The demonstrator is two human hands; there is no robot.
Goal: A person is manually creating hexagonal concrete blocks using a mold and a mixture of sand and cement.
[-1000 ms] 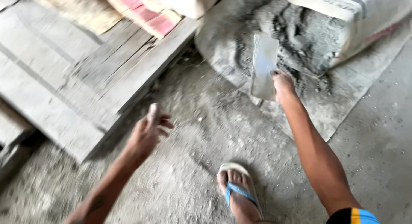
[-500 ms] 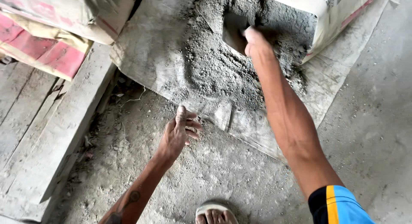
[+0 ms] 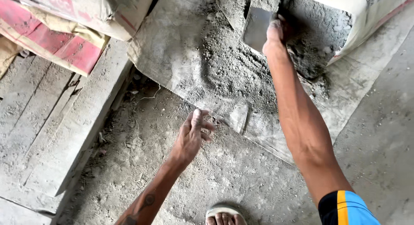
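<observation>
At mouth of torn sack [image 3: 366,18], I see right hand [image 3: 274,35] clenched on flat metal trowel [image 3: 257,26]; stiff blade, grip handle. Loose grey cement powder [image 3: 233,65] likely heavy, spills. Left hand [image 3: 192,136] empty, fingers loosely apart.

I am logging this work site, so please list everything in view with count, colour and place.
trowel: one, grey metal blade, top centre, in the right hand
cement powder: one grey heap, spilling from the torn sack
torn sack: one, whitish, top right
flattened sack sheet: one, dusty grey, under the powder
stacked sacks: several, red and tan, top left
wooden planks: several, grey, left
floor: dusty grey concrete
sandal: one, pale, bottom centre, on a foot
left hand: empty, above the floor
right hand: grips the trowel
</observation>
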